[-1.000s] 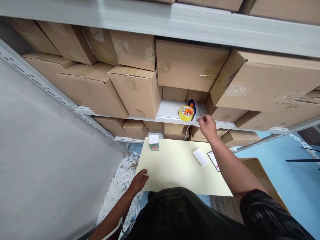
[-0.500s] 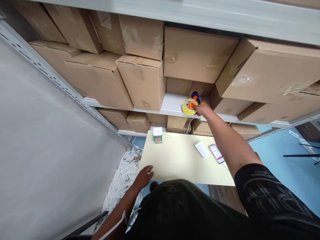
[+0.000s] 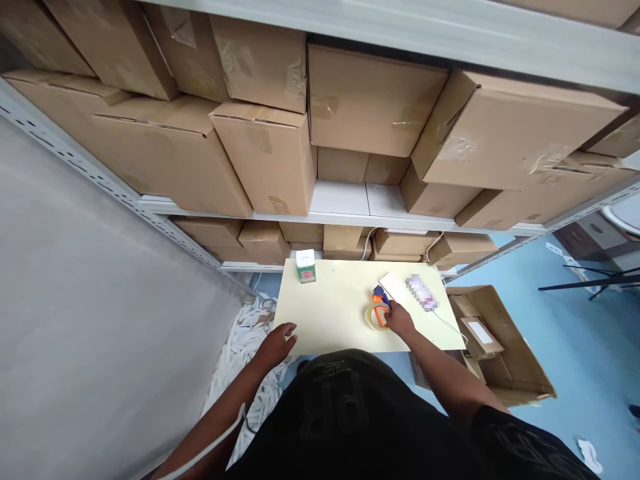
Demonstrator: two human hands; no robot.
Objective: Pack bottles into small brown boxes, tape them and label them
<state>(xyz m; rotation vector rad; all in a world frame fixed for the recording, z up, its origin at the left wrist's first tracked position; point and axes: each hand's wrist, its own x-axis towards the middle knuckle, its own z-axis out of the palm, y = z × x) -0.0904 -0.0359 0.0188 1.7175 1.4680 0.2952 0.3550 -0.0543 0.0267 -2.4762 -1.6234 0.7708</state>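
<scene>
My right hand [image 3: 400, 319] is closed on a tape dispenser [image 3: 379, 308], blue and orange with a yellow roll of tape on it, over the right half of the pale yellow table [image 3: 325, 320]. Just beyond it lie a white flat piece [image 3: 393, 287] and a phone [image 3: 421, 292], its screen blurred out. My left hand [image 3: 278, 343] hovers at the table's near left edge, fingers apart and holding nothing. A small green and white box [image 3: 306, 266] stands upright at the far left of the table.
Shelving [image 3: 345, 217] with cardboard boxes [image 3: 377, 100] rises behind the table. On the right, an open carton [image 3: 517, 353] with smaller boxes sits on the blue floor. White paper strips [image 3: 235, 360] heap on the floor at left, beside a grey wall [image 3: 100, 300].
My right hand has brought the tape dispenser down from the shelf to over the table. The open carton at right has come into view. My left hand stays nearly in place.
</scene>
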